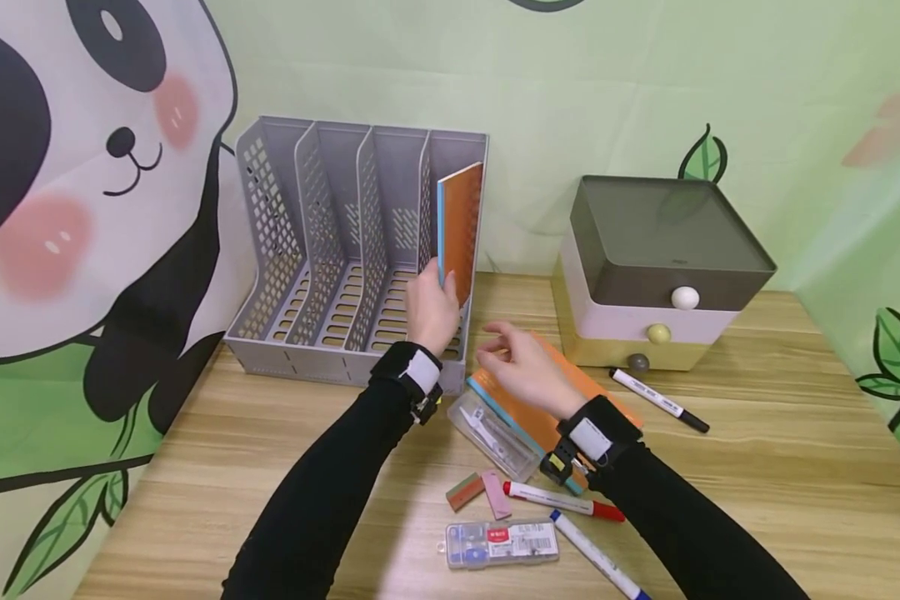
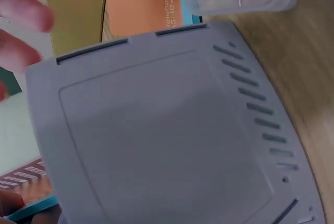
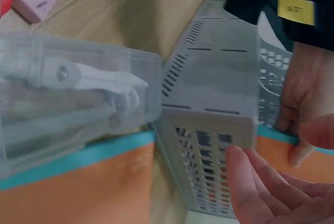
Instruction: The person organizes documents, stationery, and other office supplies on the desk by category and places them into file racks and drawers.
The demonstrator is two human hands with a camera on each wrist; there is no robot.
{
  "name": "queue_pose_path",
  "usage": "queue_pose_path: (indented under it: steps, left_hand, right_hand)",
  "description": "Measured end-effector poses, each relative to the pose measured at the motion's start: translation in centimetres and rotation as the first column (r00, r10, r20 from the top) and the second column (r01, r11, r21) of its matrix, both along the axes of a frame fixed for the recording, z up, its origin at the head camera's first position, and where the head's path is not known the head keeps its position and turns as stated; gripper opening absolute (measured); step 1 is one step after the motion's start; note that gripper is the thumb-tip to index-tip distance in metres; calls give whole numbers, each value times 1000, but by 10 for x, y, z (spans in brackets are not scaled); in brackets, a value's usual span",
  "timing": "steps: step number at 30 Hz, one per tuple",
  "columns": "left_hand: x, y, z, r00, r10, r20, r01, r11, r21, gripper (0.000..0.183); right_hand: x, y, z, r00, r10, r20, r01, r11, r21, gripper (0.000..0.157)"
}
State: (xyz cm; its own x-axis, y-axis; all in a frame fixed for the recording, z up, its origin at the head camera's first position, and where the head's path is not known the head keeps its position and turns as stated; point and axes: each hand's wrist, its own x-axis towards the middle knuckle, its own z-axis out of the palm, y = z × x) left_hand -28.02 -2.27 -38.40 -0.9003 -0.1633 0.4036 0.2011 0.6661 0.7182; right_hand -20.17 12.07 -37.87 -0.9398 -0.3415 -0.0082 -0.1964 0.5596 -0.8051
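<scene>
- Clearly largest, the grey rack [image 1: 330,364] stands at far left.
- Upright in its rightmost slot is an orange notebook [image 1: 461,233]; the left hand [image 1: 431,308] pinches it, thumb against the cover.
- Another notebook [image 1: 532,422] lies right of the rack, its lettering legible only in the left wrist view.
- The right hand [image 1: 528,367] hovers above it, fingers loosely bent, holding nothing.
- Nearer, a clear case [image 1: 495,437]: the right wrist view reveals its hinged white tool [image 3: 94,75].
</scene>
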Motion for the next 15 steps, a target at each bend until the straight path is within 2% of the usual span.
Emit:
queue_pose_path:
  steps: [4, 7, 11, 15]
  left_hand:
    - [-1, 1, -3, 999, 6, 32, -6, 1000, -17, 28]
    - [-2, 2, -6, 995, -10, 102, 13, 999, -33, 37]
    - [-2, 2, -8, 979, -22, 203, 30, 999, -36, 42]
    - [-1, -1, -6, 964, -57, 261, 70, 997, -44, 47]
  right_hand:
    - [-4, -8, -4, 999, 34, 36, -35, 999, 28, 52]
    - [-5, -12, -6, 998, 59, 37, -61, 996, 59, 55]
    - [-7, -16, -8, 997, 77, 24, -80, 991, 106, 57]
    - [-9, -19, -11, 995, 100, -21, -96, 984, 148, 56]
